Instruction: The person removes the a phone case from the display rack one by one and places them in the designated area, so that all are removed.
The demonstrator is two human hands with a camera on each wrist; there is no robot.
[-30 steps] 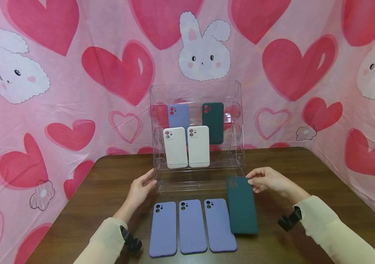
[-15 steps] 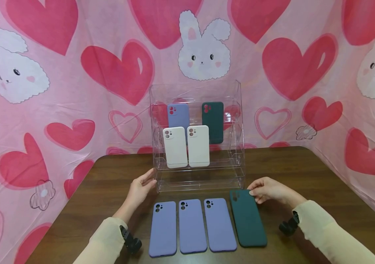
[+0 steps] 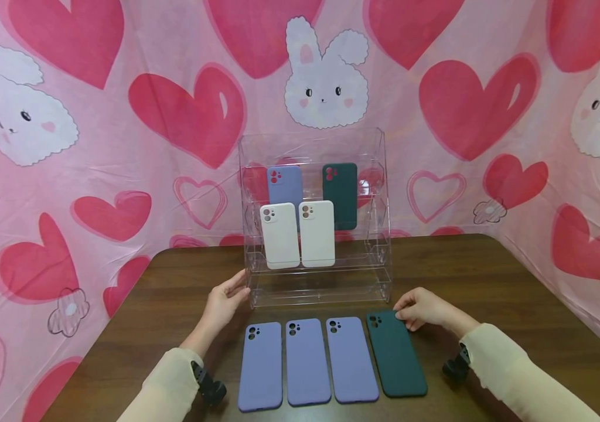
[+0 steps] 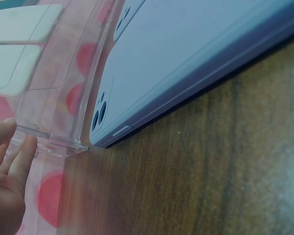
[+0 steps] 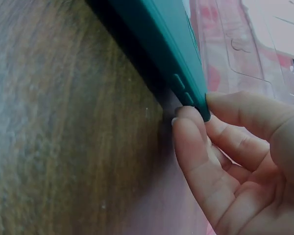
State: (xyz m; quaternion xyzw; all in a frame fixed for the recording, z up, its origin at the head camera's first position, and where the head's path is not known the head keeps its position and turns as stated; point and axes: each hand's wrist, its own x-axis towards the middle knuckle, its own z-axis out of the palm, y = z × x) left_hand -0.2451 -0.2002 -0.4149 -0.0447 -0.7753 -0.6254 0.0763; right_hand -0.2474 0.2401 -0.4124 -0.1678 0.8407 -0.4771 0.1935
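Note:
My right hand (image 3: 422, 308) pinches a dark green phone case (image 3: 398, 354) by its upper right corner, between thumb and fingers. The right wrist view shows the case edge (image 5: 179, 63) tilted, with shadow beneath it. To its left lie three purple phone cases (image 3: 261, 366) in a row, camera holes toward the stand. My left hand (image 3: 223, 302) holds the lower left side of a clear tiered display stand (image 3: 318, 299); its thumb and a fingertip are at that edge in the left wrist view. Two white phone cases (image 3: 280, 236) stand in the stand.
Behind the white cases, a purple case (image 3: 285, 183) and another green case (image 3: 341, 196) stand on a higher tier. The brown wooden table (image 3: 469, 275) carries everything. A pink cloth (image 3: 173, 146) with hearts and rabbits hangs behind and at the sides.
My right hand has lowered the green phone case toward the table, beside the purple row, moving it slightly right and nearer. The left hand stays at the stand.

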